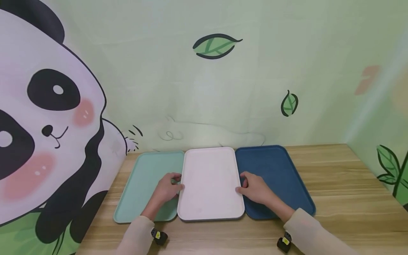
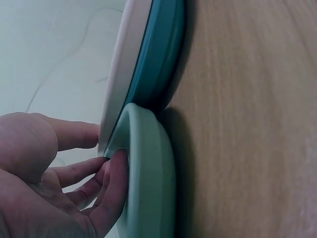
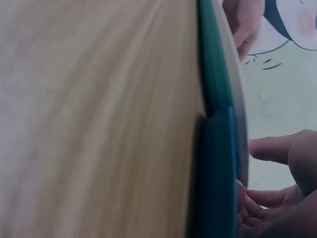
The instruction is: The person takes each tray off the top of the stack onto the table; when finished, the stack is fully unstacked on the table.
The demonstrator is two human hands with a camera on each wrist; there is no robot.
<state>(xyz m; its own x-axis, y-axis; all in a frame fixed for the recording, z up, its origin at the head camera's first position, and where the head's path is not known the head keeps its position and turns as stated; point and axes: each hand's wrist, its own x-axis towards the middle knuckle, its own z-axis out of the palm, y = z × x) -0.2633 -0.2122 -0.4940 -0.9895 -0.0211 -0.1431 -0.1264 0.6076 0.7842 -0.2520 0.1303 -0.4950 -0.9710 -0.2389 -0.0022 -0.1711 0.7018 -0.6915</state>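
Note:
A white tray (image 1: 210,184) lies in the middle, stacked on a teal tray (image 2: 154,64) whose side shows in both wrist views. My left hand (image 1: 166,189) pinches the white tray's left edge, thumb on the rim and curled fingers beside and below it, over the mint green tray (image 1: 137,194). At the opposite edge, my right hand (image 1: 256,190) holds the white tray with thumb on its rim and bent fingers against its side, above the dark blue tray (image 1: 271,166). How far the fingertips reach under the rim is hidden.
All the trays stand side by side on a wood-grain table (image 1: 344,198). Behind it hangs a pale green backdrop (image 1: 153,71) with a large panda (image 1: 60,148) at left and printed leaves. Small black devices (image 1: 159,236) sit at both wrists.

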